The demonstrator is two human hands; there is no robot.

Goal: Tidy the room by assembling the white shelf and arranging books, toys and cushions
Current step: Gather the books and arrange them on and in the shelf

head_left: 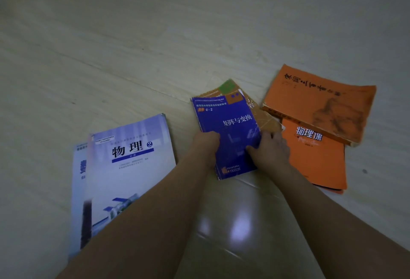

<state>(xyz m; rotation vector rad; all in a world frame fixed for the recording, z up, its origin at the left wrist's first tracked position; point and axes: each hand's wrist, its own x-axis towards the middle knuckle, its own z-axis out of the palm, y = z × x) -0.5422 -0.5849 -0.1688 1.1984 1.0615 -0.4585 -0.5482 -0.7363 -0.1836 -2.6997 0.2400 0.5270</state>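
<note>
While both our arms reach forward over the pale wood-grain floor, we hold the dark blue paperback book between our 2 hands near the middle of the view. Our left hand grips its left edge, the fingers curled under the cover and hidden from us. Our right hand grips its right edge, the thumb pressed on top of the cover and the other fingers tucked beneath.

The blue book lies partly over a brown paperback with a green patch, which pokes out at 12 and 2 o'clock of it. We cannot tell whether the blue book is lifted clear or resting on the one below.

At 3 o'clock of the blue book, just beside our right hand, lies a bright orange paperback flat on the floor. A thicker, worn orange book with an ink drawing on its cover sits over that one's far end, at about 2 o'clock.

At 8 o'clock, apart from the blue book, a pale lilac physics textbook lies across another pale blue book, our left forearm crossing above its near corner.
</note>
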